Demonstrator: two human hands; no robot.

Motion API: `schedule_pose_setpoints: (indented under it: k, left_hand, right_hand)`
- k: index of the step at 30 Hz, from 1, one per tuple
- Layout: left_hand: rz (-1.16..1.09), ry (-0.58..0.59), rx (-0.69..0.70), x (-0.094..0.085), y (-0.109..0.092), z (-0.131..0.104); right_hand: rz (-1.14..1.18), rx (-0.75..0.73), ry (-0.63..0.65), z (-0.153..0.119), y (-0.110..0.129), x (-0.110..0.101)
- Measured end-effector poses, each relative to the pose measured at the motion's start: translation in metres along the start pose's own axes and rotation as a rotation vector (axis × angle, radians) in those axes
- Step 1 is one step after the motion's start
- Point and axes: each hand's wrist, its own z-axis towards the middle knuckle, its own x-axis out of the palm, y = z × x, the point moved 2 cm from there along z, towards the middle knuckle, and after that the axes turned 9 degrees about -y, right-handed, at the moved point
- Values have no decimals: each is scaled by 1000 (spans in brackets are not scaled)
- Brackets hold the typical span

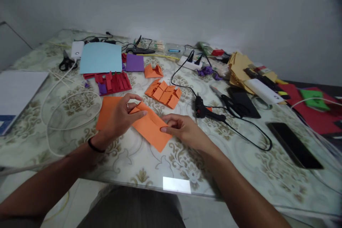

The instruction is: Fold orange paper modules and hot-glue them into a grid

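One folded orange paper rectangle point(151, 132) is pinched by the left hand point(119, 114) at its ten o'clock and the right hand point(185, 130) at three; folding seems in hand, next calling for firm creasing.

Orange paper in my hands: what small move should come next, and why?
I'd probably press the orange paper flatter along its long fold: the folded part appears slightly raised, and the left hand pinches one end while the right hand holds it nearer the other.
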Motion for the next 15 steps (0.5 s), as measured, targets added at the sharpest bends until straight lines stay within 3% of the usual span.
schedule_pose_setpoints:
  k: [5,11,15]
  left_hand:
    - [86,-25,110,4,-3,-7]
    - [189,287,54,12,-1,-18]
    - [214,318,28,14,-2,-19]
  right_hand:
    - [-43,-38,182,-9,4,22]
    - [-123,-117,2,-12,11,26]
    - [-123,-137,-26,-12,8,24]
